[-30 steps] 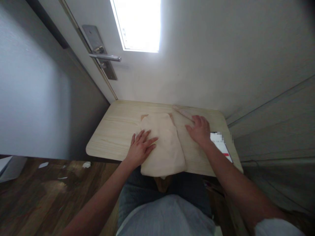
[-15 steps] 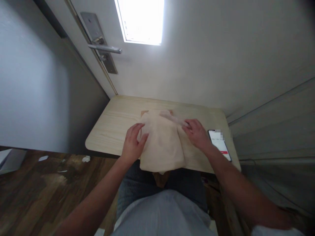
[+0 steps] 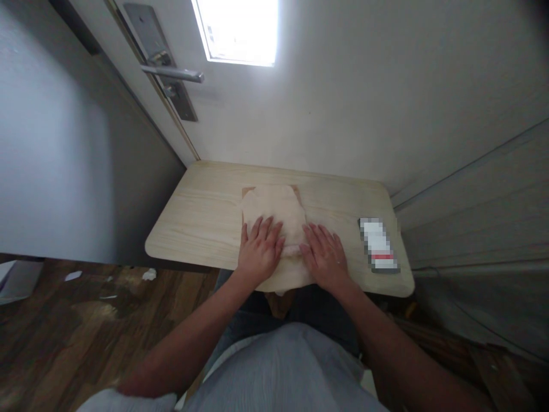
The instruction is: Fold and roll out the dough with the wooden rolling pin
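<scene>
A broad, pale sheet that looks like rolled dough (image 3: 274, 205) lies over a brown board (image 3: 247, 190), whose corners peek out at the far end. Across the sheet's nearer half rests a pale rolling pin (image 3: 291, 250), its middle showing between my hands. My left hand (image 3: 259, 249) is laid flat over its left part, fingers stretched forward. Over the right part lies my right hand (image 3: 325, 252), palm down with the fingers extended. Both pin ends are hidden under the palms. The sheet's near edge reaches the table's front edge, above my lap.
The light wooden table (image 3: 193, 212) stands against a white door with a metal handle (image 3: 175, 73). A phone (image 3: 380, 245) lies at the table's right end. Paper scraps (image 3: 149, 274) are on the dark floor at left.
The rolling pin, held at one end by my right hand, has come down crosswise onto the sheet, nearer to me. My left hand moved from the sheet's left edge onto the pin.
</scene>
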The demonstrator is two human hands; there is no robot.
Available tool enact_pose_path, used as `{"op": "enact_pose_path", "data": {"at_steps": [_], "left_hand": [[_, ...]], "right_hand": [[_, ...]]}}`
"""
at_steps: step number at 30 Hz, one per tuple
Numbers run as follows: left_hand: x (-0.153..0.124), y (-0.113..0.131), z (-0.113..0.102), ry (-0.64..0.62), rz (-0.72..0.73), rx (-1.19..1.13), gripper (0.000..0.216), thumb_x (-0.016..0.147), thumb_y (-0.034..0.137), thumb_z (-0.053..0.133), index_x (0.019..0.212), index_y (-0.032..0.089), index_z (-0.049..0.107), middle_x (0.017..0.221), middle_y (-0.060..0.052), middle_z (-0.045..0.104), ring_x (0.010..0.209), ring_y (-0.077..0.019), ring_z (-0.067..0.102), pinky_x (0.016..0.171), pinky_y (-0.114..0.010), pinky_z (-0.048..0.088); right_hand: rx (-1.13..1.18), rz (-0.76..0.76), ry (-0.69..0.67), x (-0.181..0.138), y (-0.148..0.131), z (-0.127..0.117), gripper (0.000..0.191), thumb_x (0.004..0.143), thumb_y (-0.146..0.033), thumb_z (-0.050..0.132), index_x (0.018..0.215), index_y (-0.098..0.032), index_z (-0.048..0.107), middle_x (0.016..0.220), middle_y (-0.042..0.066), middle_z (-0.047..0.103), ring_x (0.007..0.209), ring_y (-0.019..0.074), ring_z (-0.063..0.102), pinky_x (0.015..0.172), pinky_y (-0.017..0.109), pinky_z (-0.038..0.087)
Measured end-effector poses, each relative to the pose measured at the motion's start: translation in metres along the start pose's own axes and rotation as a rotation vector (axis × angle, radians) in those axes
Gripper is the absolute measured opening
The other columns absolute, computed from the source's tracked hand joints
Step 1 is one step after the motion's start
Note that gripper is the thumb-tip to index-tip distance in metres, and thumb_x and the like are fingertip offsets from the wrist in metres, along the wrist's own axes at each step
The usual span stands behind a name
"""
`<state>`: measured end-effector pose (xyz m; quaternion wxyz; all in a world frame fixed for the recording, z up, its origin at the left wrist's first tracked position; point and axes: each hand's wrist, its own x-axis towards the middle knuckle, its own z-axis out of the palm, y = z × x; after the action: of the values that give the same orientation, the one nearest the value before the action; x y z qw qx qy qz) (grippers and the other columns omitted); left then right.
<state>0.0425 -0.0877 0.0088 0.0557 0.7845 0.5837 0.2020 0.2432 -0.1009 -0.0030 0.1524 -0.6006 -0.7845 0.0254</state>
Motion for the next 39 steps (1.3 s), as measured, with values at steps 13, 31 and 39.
{"op": "enact_pose_path", "data": {"at_steps": [13, 31, 39], "left_hand": [[0.070, -0.034, 0.008, -0.004, 0.034, -0.051, 0.040, 0.099, 0.038, 0.043, 0.135, 0.025, 0.056, 0.148, -0.012, 0.051, 0.141, -0.0340, 0.037, 0.119, -0.062, 0.011], [-0.013, 0.007, 0.001, 0.003, -0.035, -0.018, 0.043, 0.099, 0.043, 0.044, 0.140, 0.029, 0.051, 0.151, -0.009, 0.048, 0.146, -0.0310, 0.033, 0.121, -0.060, 0.005], [0.056, -0.022, 0.006, 0.047, -0.023, -0.009, 0.043, 0.100, 0.042, 0.040, 0.137, 0.024, 0.053, 0.150, -0.011, 0.048, 0.144, -0.0316, 0.033, 0.120, -0.061, 0.005]], "right_hand": [[-0.022, 0.124, 0.038, 0.075, -0.001, 0.014, 0.055, 0.101, -0.047, 0.036, 0.150, -0.025, 0.043, 0.154, 0.013, 0.044, 0.141, 0.0365, 0.034, 0.114, 0.061, 0.018], [-0.036, 0.147, 0.061, -0.017, -0.014, 0.005, 0.059, 0.100, -0.046, 0.036, 0.152, -0.018, 0.039, 0.153, 0.019, 0.042, 0.142, 0.0383, 0.034, 0.111, 0.064, 0.023], [-0.069, 0.175, 0.105, 0.059, -0.010, 0.018, 0.058, 0.101, -0.050, 0.032, 0.148, -0.018, 0.045, 0.150, 0.018, 0.047, 0.138, 0.0369, 0.037, 0.112, 0.063, 0.017]]}}
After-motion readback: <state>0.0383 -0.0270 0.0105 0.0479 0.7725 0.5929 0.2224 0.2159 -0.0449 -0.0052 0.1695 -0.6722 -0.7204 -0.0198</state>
